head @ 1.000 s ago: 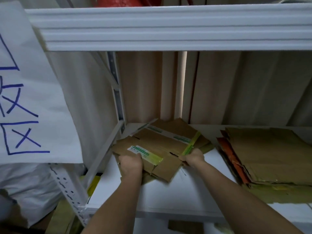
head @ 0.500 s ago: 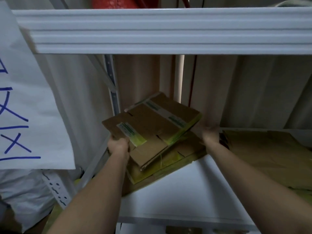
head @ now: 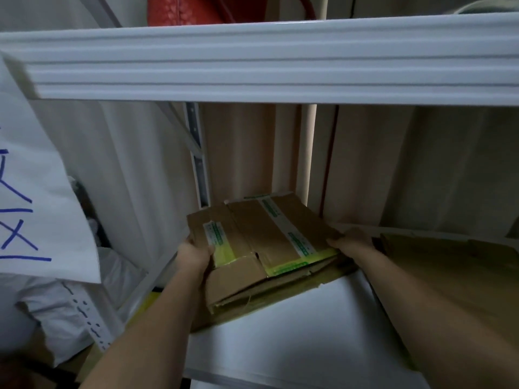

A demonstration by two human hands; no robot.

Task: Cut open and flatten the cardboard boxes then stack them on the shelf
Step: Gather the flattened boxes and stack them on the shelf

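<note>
just one cam, head-mounted, looking fwd and slightly down into a white shelf (head: 295, 332) bay from close up. wide-angle, so upper shelf edge (head: 252, 60) fills the top, both forearms come in from bottom

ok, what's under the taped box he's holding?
More flattened cardboard lies under the taped box, on the white shelf. How many sheets, and anything beneath them, is covered.
</note>
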